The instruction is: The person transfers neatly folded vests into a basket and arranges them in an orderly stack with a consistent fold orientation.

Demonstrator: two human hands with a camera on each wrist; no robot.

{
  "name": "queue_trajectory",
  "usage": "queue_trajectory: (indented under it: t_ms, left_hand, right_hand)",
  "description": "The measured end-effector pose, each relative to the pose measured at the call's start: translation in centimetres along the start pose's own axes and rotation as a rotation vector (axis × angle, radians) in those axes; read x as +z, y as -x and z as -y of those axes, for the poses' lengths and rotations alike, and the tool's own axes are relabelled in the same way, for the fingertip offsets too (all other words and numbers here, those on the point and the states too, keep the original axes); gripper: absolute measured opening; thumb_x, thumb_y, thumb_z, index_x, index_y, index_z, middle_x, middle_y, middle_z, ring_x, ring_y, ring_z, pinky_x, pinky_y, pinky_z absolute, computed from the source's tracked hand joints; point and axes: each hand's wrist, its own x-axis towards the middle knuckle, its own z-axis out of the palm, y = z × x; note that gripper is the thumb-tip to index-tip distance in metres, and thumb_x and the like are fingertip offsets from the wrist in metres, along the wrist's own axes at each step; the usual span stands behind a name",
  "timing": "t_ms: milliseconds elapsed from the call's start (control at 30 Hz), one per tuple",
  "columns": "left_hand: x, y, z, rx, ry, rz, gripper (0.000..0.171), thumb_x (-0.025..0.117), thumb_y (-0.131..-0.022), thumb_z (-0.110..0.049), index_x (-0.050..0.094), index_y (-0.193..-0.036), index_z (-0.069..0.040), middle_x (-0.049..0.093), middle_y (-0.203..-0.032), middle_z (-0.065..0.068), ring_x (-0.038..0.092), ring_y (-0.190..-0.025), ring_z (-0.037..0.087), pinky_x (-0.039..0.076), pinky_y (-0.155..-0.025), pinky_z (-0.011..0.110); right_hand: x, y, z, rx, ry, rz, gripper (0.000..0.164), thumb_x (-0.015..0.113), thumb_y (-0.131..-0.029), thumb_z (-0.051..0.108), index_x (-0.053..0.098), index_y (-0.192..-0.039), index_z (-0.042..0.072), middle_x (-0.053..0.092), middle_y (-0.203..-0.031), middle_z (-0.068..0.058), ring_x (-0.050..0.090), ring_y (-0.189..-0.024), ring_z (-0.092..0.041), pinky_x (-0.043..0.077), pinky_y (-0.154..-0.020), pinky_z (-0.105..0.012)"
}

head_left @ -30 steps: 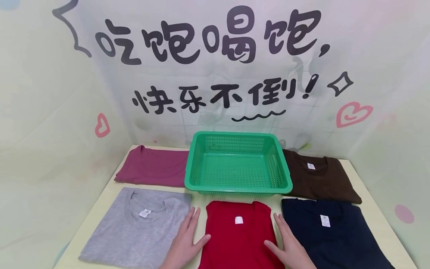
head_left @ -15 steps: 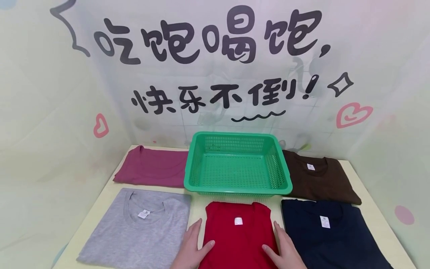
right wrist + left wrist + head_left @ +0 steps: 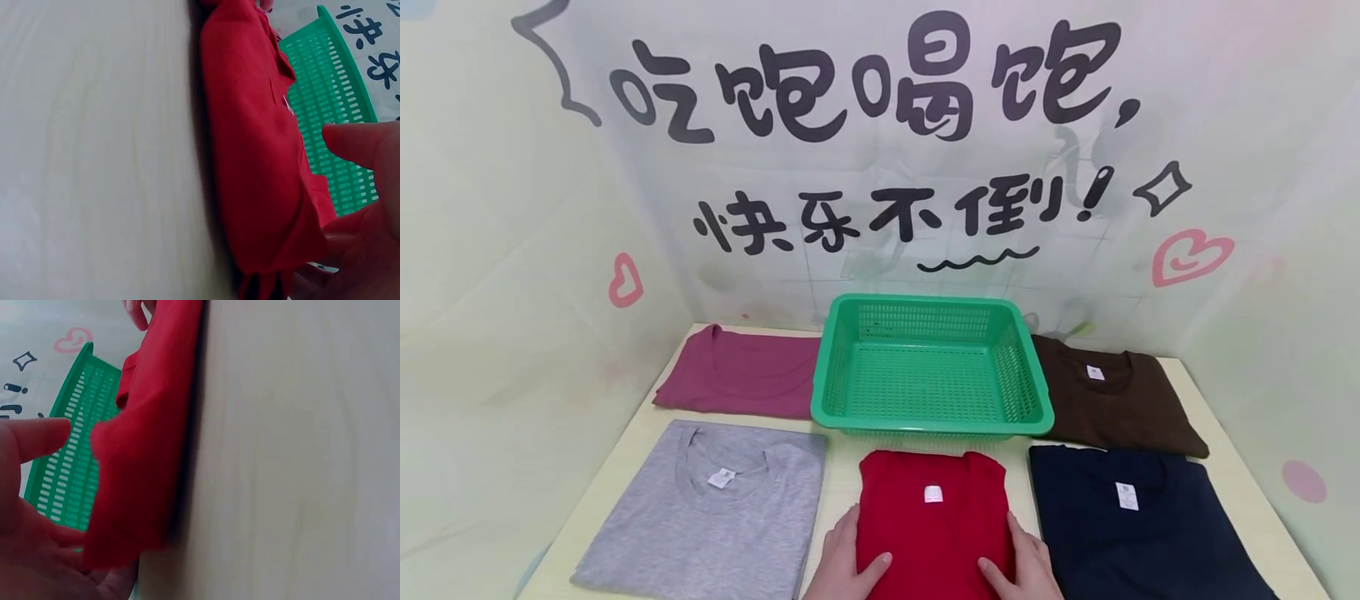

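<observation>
A folded red T-shirt point(image 3: 934, 533) with a white neck label lies at the front middle of the table. My left hand point(image 3: 847, 560) is at its left edge and my right hand point(image 3: 1026, 563) at its right edge. Both thumbs are over the shirt's top, fingers along its sides. In the left wrist view the thumb point(image 3: 44, 437) stands apart from the red cloth point(image 3: 147, 437), while the fingers meet its edge. Likewise, the right wrist view has the thumb point(image 3: 356, 142) off the shirt point(image 3: 256, 144), with the fingertips partly hidden behind the cloth.
Behind the red shirt stands a green plastic basket point(image 3: 932, 423) with nothing inside. Folded shirts flank it: mauve point(image 3: 752, 375) and grey point(image 3: 707, 525) on the left, brown point(image 3: 1120, 408) and navy point(image 3: 1150, 533) on the right. A printed backdrop point(image 3: 880, 275) encloses the table.
Both hands have drawn back toward the front edge and closer together, coming in against the red T-shirt's sides. The shirts and basket have stayed in place.
</observation>
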Motion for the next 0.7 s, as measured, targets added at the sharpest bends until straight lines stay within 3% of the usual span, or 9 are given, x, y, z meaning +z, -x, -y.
queue_trajectory:
  t_ms: [367, 700]
  left_hand:
    - [1.2, 0.1, -0.8, -0.067, 0.056, -0.095, 0.073, 0.058, -0.085, -0.030, 0.026, -0.130, 0.020, 0.040, -0.124, 0.032, 0.041, -0.110, 0.045, 0.037, -0.087, 0.059]
    - [1.4, -0.1, -0.7, -0.049, 0.098, -0.120, 0.068, 0.058, -0.086, -0.023, 0.027, -0.128, 0.020, 0.045, -0.118, 0.028, 0.049, -0.104, 0.038, 0.043, -0.085, 0.050]
  right_hand:
    - [0.7, 0.4, 0.5, -0.022, 0.041, -0.082, 0.076, 0.065, -0.079, 0.034, 0.035, -0.129, -0.016, 0.046, -0.125, -0.029, 0.042, -0.110, -0.041, 0.040, -0.088, -0.051]
    - [1.0, -0.1, 0.6, -0.045, -0.013, -0.114, 0.073, 0.063, -0.081, 0.028, 0.033, -0.126, -0.020, 0.049, -0.114, -0.028, 0.050, -0.100, -0.037, 0.044, -0.081, -0.046]
